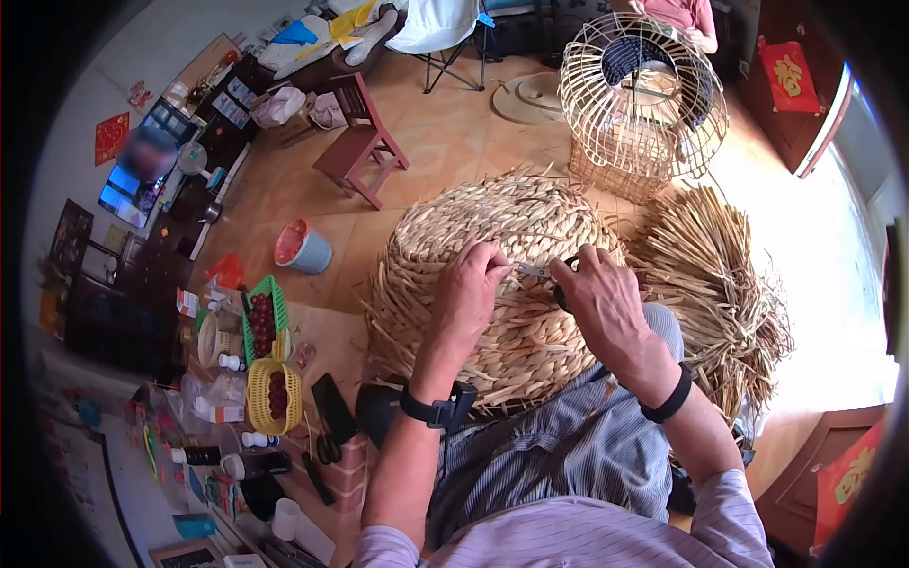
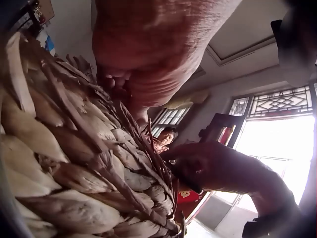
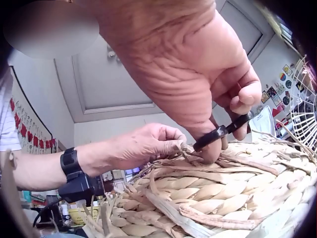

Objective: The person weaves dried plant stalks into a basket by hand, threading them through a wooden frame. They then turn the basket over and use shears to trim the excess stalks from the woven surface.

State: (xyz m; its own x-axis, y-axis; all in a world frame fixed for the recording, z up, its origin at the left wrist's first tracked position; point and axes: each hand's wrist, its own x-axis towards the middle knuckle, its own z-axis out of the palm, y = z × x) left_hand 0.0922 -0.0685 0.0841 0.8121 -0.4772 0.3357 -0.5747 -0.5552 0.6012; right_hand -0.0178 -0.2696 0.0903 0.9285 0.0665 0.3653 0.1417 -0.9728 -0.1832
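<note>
A large round woven piece of pale dried straw (image 1: 450, 222) lies against the person's lap, with loose strand ends sticking out over its surface. Above its middle, the left hand (image 1: 467, 289) pinches a thin straw strand (image 3: 184, 150) between thumb and fingertips. The right hand (image 1: 603, 301) holds black-handled scissors (image 3: 222, 132), with thumb and fingers through the handle loops. In the head view the blades point toward the left fingertips, close over the weave. Seen from the left wrist, the left hand (image 2: 148, 54) is right at the edge of the braided straw.
A bundle of dry straw (image 1: 705, 284) lies at the right. Beyond are an openwork cane frame (image 1: 578, 90), a wooden chair (image 1: 355, 151) and a bin (image 1: 308, 253). Baskets of fruit, including a yellow one (image 1: 254, 402), and bottles crowd the left side. Another person (image 1: 684, 14) sits at the back.
</note>
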